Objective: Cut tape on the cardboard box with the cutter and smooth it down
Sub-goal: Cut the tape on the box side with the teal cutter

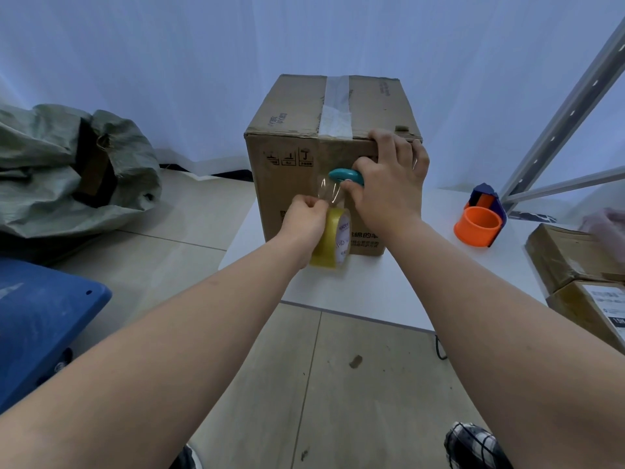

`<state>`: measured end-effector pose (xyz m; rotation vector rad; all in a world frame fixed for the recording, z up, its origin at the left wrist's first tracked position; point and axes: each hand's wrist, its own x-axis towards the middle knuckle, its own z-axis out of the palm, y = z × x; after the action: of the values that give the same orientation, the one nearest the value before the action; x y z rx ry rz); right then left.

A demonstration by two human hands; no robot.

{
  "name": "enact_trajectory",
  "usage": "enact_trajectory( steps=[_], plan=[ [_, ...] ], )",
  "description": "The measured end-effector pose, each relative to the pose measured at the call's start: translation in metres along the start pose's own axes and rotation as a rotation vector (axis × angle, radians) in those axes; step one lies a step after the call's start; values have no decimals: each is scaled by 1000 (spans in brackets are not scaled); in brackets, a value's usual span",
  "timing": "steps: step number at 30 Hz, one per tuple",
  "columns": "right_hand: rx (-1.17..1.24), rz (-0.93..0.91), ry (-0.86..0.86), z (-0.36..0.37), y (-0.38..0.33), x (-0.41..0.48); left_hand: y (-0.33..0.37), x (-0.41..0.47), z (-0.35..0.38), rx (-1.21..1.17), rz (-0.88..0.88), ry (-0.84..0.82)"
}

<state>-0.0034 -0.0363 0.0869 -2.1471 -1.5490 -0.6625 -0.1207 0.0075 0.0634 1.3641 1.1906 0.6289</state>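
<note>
Cardboard box (314, 184) upright on white table (389, 286). Clear tape strip (329, 190) runs down its front to yellow roll (333, 240). Left hand (306, 220) pinches strip, roll hanging at it. Right hand (389, 184) closed around teal cutter (345, 177), blade end at tape, fingertips (389, 138) on box's top edge.

1. A cardboard box (314, 184) stands on a white table (389, 292).
2. The left hand (304, 220) pinches clear tape (329, 189) above a yellow tape roll (329, 243).
3. The right hand (389, 184) holds a teal cutter (345, 176) against the box front, fingers (389, 140) over the top edge.
4. An orange dispenser (480, 220) stands at the right.
</note>
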Motion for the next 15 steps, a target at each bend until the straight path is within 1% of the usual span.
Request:
enact_trajectory(
  steps=[4,9,15],
  plan=[
    [1,-1,-7,-1,0,0,0,2,-5,-1,-14,-27],
    [-4,18,-22,-4,-3,2,4,4,-10,47,-26,-5],
    [-32,43,-72,-8,-7,4,7,7,-6,172,22,36]
  ],
)
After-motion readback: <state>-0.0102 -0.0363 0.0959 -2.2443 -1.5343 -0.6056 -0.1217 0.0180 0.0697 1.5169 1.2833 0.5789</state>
